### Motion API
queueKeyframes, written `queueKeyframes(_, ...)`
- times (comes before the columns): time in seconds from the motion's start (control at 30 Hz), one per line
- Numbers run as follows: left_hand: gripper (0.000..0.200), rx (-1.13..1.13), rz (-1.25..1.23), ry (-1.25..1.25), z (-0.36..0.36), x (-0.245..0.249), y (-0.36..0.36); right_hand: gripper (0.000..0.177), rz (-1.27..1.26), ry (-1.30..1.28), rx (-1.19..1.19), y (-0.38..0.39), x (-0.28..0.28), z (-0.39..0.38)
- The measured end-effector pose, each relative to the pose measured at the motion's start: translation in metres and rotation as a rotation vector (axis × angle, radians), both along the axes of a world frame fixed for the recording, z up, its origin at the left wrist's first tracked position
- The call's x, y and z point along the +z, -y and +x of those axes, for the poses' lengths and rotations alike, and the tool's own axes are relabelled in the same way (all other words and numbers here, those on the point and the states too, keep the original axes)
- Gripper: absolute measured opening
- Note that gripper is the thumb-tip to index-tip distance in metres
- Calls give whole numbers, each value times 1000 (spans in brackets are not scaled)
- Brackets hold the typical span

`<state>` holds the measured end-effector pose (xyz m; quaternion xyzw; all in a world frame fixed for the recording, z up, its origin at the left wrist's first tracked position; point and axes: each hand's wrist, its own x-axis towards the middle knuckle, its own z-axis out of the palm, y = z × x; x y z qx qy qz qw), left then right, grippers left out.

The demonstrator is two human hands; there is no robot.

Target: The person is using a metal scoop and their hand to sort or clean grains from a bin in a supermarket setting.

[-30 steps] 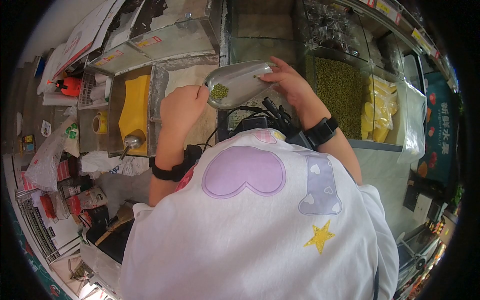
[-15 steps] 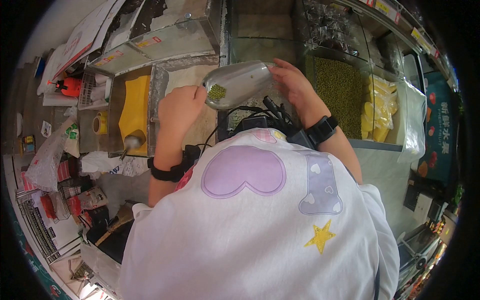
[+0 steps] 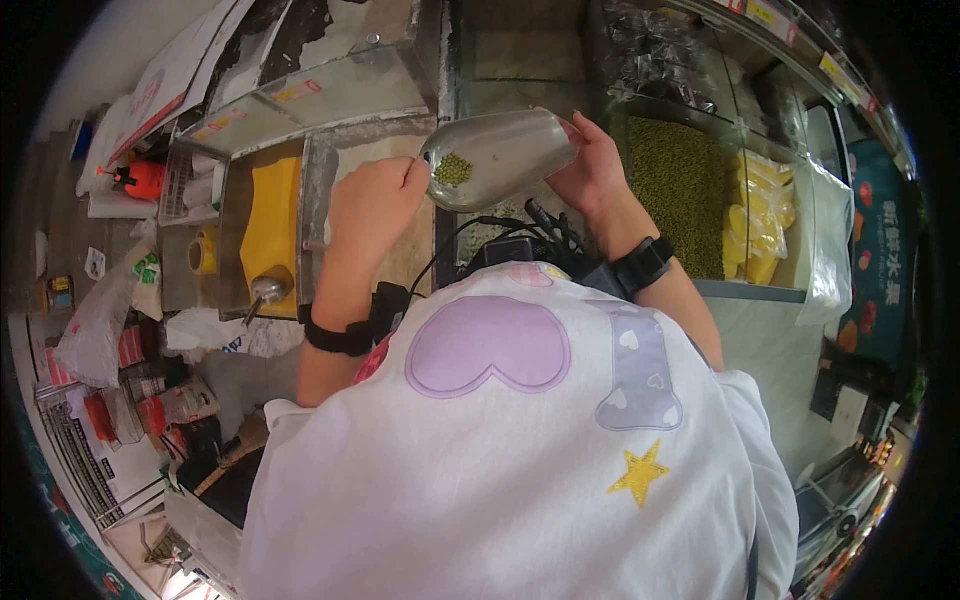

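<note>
A metal scoop point(image 3: 500, 158) is held in front of my chest, tilted, with a small heap of green beans point(image 3: 453, 169) lying at its left, handle end. My left hand point(image 3: 372, 205) is closed around the scoop's handle at the left. My right hand point(image 3: 596, 165) cups the scoop's wide right end from behind and below. Both wrists carry black bands. The scoop hangs above a glass-fronted bin, to the left of a bin of green beans point(image 3: 680, 185).
A bin of yellow grain point(image 3: 268, 215) with a second metal scoop point(image 3: 264, 293) in it lies to the left. Yellow packets point(image 3: 758, 225) sit right of the green beans. Plastic bags, tape and packets clutter the far left. My white printed shirt fills the lower view.
Both hands have lifted the scoop slightly up and right. My right hand slid from the scoop's top rim to cupping its right end. The beans stay gathered at the handle end.
</note>
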<state>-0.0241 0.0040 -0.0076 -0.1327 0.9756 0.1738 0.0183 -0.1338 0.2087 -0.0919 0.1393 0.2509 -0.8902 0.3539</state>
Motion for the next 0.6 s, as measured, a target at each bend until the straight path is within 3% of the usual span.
queueKeyframes(0.23,40,-224,-307,4,-19,32,-4,44,33,30,-29,-1,12,5)
queueKeyframes(0.6,35,-324,-520,19,-46,68,-25,39,129,76,-89,-8,13,3)
